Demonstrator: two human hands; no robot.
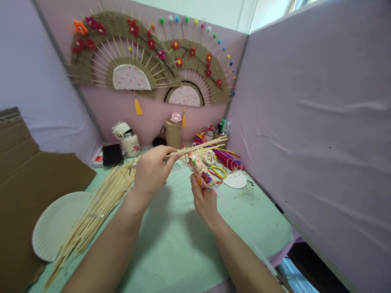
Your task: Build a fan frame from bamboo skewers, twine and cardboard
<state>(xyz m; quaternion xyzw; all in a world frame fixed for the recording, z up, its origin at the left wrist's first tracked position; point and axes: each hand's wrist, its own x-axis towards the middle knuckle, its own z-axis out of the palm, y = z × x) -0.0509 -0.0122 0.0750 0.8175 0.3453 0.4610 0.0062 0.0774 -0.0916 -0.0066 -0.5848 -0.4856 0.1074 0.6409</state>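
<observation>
My left hand (154, 169) pinches the near ends of several thin bamboo sticks (210, 143), which point away to the right above the table. Wrapped in my right hand (205, 201) is a glue gun (200, 169) with a flowery cover. From its back end a clear glue stick (218, 191) pokes out. The gun's nozzle lies close to the sticks; I cannot tell whether it touches them. To the left of my left hand spreads a large pile of bamboo sticks (100, 207) on the green tablecloth (174, 244).
At the back stand a cream bottle (130, 143), a twine spool (173, 133) and a pen cup (222, 134). Colourful pipe cleaners (229, 158) and a white disc (236, 180) lie right. A paper plate (59, 224) and cardboard (39, 175) are left. Decorated fans (122, 24) hang behind.
</observation>
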